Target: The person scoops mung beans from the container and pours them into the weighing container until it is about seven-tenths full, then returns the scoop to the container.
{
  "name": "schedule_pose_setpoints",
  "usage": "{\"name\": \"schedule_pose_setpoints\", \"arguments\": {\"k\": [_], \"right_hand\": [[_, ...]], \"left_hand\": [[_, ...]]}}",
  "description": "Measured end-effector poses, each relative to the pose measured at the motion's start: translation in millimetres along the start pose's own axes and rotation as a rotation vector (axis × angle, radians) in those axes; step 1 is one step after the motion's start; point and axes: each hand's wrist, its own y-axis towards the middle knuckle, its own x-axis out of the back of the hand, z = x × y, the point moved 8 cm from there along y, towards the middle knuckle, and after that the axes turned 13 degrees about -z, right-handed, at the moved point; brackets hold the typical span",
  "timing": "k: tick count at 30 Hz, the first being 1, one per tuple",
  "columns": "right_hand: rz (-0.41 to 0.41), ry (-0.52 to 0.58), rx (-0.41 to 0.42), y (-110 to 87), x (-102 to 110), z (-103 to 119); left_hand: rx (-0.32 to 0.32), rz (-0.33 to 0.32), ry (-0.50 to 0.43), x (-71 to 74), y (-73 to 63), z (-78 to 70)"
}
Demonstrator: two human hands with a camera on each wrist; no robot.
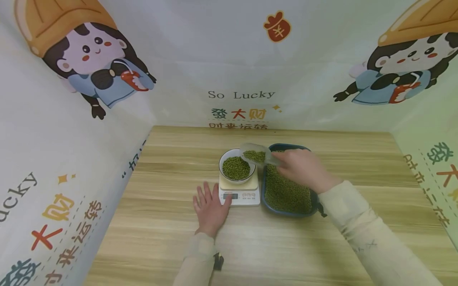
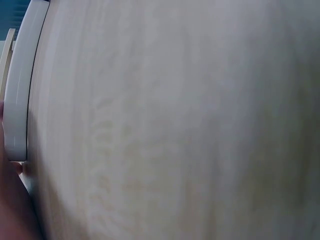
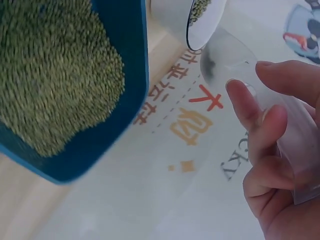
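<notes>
My right hand grips the handle of a clear plastic scoop. Green mung beans lie in the scoop, and its front end overlaps the right rim of a white bowl in the head view. More mung beans fill much of that bowl, which stands on a white kitchen scale. With fingers spread, my left hand rests at the scale's lower left corner, the thumb by its display. A sliver of the scale shows at the left edge of the left wrist view.
Right of the scale sits a dark blue tub holding a broad bed of mung beans, partly under my right arm. All stands on a wood-grain table. Printed white cloth closes off the back and both sides.
</notes>
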Motion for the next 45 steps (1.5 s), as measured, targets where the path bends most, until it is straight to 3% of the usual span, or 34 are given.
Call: {"name": "schedule_pose_setpoints", "arguments": {"k": [10,16,24,28,33,40,45], "right_hand": [[-0.038,-0.166,0.156,11.1,7,21],[-0.050,-0.249,0.175,11.3,7,24],[-0.103,-0.260,0.208,9.2,8,28],[-0.079,-0.194,0.152,8.9,11,23],[0.017,-0.080,0.003,1.7,24,1],[0.159,0.059,-0.150,-48.8,50,-52],[0.384,0.223,-0.295,-84.5,41,-79]], "left_hand": [[-0.007,0.014,0.013,-7.2,-1.1,2.1],[-0.018,0.010,0.006,-6.5,-0.5,-0.2],[-0.018,0.021,0.017,-7.3,1.0,-1.2],[-0.020,0.025,0.017,-6.4,0.9,-1.6],[-0.013,0.020,0.011,-6.3,0.4,-0.9],[-0.017,0.024,0.000,-6.8,0.8,-2.1],[-0.025,0.004,-0.005,-1.2,0.8,-2.4]]}}
